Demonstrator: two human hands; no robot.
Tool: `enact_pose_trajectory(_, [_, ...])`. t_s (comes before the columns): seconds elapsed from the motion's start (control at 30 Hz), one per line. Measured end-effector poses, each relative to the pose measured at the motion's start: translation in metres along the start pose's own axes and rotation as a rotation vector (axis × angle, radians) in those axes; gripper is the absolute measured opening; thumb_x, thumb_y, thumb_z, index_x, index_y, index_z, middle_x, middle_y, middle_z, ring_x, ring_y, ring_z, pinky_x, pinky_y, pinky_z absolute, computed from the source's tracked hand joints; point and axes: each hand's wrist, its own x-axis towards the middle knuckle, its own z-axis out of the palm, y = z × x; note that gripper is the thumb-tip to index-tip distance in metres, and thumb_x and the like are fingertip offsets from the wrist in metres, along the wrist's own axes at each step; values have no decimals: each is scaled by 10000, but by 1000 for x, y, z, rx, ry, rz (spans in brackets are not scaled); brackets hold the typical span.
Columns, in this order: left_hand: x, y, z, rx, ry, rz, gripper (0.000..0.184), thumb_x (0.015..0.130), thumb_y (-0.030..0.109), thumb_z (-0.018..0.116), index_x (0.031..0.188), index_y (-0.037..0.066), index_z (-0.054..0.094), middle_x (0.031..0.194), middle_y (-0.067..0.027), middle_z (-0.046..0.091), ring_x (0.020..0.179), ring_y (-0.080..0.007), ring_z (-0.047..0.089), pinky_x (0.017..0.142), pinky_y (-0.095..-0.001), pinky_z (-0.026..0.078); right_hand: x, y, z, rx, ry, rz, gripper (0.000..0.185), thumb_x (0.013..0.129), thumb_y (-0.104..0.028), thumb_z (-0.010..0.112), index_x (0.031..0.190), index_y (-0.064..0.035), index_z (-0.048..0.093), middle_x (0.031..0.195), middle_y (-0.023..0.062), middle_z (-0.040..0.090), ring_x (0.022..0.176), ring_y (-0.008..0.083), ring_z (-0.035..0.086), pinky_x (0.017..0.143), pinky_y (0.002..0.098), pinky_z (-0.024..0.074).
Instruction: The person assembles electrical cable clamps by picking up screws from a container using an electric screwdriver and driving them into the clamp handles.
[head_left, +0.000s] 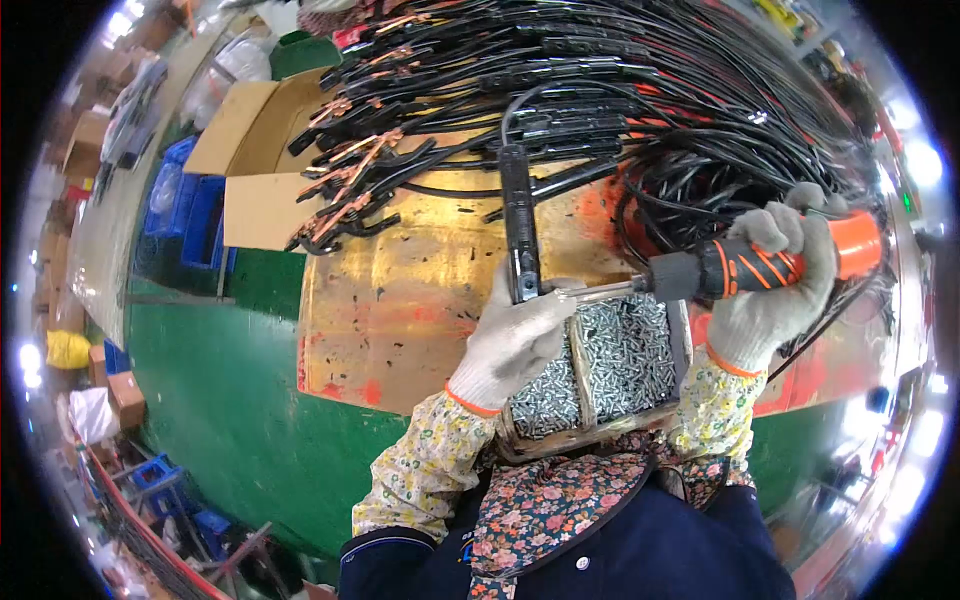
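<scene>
Near the close edge of the table [390, 345], the left hand [515, 330], in a pale glove, grips the low end of a black handle [519, 215], which points away from the person toward the far edge. Its fingers are wrapped snugly around it. The right hand [790, 310], gloved too, has its fingers curled around an orange and black power screwdriver [740, 270]. The long metal shaft points at the left hand, with its tip close to the handle's low end; I cannot tell if the two touch. Under the shaft, at the table's close edge, sits a box [590, 435] with two parts, both full of little silver screws [625, 350]. Toward the far edge lies a big pile of black cables [690, 190], with copper-coloured clamps [345, 215] on the left side. An open cardboard box [270, 210] is by the far left corner. The dark blue top [650, 550] has a small mark on it, too tiny to read.
</scene>
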Motion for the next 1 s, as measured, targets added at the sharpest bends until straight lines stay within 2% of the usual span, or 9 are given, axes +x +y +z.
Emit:
enact_pose_trajectory(0.2, [3,2,2,-33,-13,-22,410,893,54,720,1243,75,508,926,-26,637,503,-25,457,403,-199,338,-3,35,-12,-165,134,11,505,934,56,586,1347,-211,470,1128,71,583,712,88,485,614,280,495])
enact_pose_trajectory(0.27, [2,3,1,-36,-21,-30,398,895,57,720,1230,77,507,907,-25,633,501,-23,455,398,-198,333,-5,39,-13,-218,170,10,535,929,57,592,1362,-228,460,1117,51,580,715,89,482,624,285,500])
enact_pose_trajectory(0.37, [2,4,-1,-30,-33,-61,414,896,55,721,1238,78,489,893,-26,629,503,-21,458,392,-200,331,-7,40,-18,-174,96,6,452,946,48,563,1341,-149,466,1127,98,577,733,107,507,647,295,513])
enact_pose_trajectory(0.53, [2,2,4,-31,10,-36,539,886,41,733,1313,106,410,882,-38,628,503,-33,475,383,-206,347,-16,37,6,-240,-35,16,546,919,49,578,1367,-237,453,1059,27,564,664,87,437,624,292,465])
enact_pose_trajectory(0.67, [5,-4,2,-36,27,7,647,868,39,753,1367,134,353,884,-46,629,498,-53,495,385,-211,371,-21,38,24,-343,-177,-59,618,923,-33,619,1480,-149,379,960,82,611,611,106,449,575,309,466])
enact_pose_trajectory(0.77, [5,-2,5,21,51,-1,693,857,41,764,1390,136,331,896,-51,629,498,-62,505,389,-217,385,-23,27,14,-438,-281,42,617,932,-91,637,1479,-32,359,846,101,568,610,146,474,559,319,452])
enact_pose_trajectory(0.8, [5,-1,6,47,65,-11,705,854,42,767,1396,135,325,900,-52,629,498,-64,508,390,-220,389,-26,31,27,-484,-316,51,565,938,-83,622,1443,0,384,791,63,502,616,134,442,580,295,430])
enact_pose_trajectory(0.9, [9,-7,8,74,97,68,734,851,49,770,1414,126,305,889,-45,619,493,-66,507,387,-227,391,-45,47,55,-675,-147,24,493,926,-45,596,1376,64,425,738,28,454,627,132,429,610,279,419])
enact_pose_trajectory(1.0, [9,-4,2,93,74,28,816,815,22,754,1453,-6,247,929,-67,642,663,-119,601,508,-273,481,-53,59,64,-901,-104,4,513,909,-55,614,1369,70,425,740,28,468,633,128,448,618,274,422])
